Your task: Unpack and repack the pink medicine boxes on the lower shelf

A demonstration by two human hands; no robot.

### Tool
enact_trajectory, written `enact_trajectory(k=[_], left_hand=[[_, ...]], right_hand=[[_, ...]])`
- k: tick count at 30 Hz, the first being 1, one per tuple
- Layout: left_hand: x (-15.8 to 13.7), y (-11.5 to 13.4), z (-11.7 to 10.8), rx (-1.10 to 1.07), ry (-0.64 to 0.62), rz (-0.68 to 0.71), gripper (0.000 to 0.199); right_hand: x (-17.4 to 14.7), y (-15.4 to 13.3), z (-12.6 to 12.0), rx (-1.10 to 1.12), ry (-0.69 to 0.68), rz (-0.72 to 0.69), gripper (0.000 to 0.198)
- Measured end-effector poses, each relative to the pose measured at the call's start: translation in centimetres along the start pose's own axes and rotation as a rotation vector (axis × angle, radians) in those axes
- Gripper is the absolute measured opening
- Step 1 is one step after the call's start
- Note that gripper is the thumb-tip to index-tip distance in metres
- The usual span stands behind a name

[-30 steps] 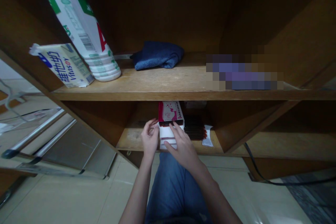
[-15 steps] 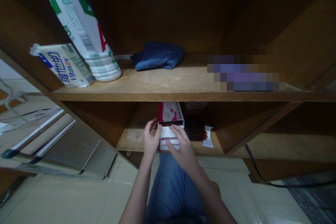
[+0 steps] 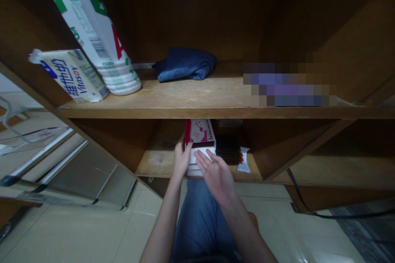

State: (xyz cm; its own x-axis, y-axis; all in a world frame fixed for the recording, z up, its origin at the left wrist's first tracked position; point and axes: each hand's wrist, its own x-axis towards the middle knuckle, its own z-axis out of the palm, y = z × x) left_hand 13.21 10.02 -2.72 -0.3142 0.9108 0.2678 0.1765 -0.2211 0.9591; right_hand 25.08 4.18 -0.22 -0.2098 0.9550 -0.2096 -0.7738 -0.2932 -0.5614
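Note:
On the lower shelf lies a pink-and-white printed box, its dark front edge facing me. My left hand grips its left front corner, thumb over the edge and fingers along the side, partly hidden. In front of it sit white boxes or packs, partly covered by my hands. My right hand is open over these white boxes, palm partly turned up and fingers stretched to the left. Whether its fingertips touch them, I cannot tell. Right of the boxes is a stack of dark, flat items.
A white paper piece lies beside the dark stack. The upper shelf holds a large white bottle, a Vitasoy carton and a folded blue cloth. A metal-framed item stands at left; a black cable hangs at right.
My left hand has moved slightly forward and closed on the pink-and-white box's corner. My right hand has turned palm-up, fingers straightening and drawing back from the box's front edge.

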Motion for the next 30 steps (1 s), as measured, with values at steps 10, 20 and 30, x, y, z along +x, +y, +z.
enact_trajectory(k=[10, 20, 30], left_hand=[[-0.4, 0.0, -0.1, -0.057, 0.009, 0.030, 0.033], [-1.4, 0.5, 0.0, -0.159, 0.056, 0.047, 0.046], [-1.8, 2.4, 0.4, -0.245, 0.049, 0.118, 0.024]], right_hand=[[0.5, -1.1, 0.3, 0.050, 0.004, 0.025, 0.013], [0.2, -0.3, 0.4, -0.013, -0.008, -0.063, 0.022], [0.0, -0.3, 0.4, -0.012, 0.053, -0.034, 0.022]])
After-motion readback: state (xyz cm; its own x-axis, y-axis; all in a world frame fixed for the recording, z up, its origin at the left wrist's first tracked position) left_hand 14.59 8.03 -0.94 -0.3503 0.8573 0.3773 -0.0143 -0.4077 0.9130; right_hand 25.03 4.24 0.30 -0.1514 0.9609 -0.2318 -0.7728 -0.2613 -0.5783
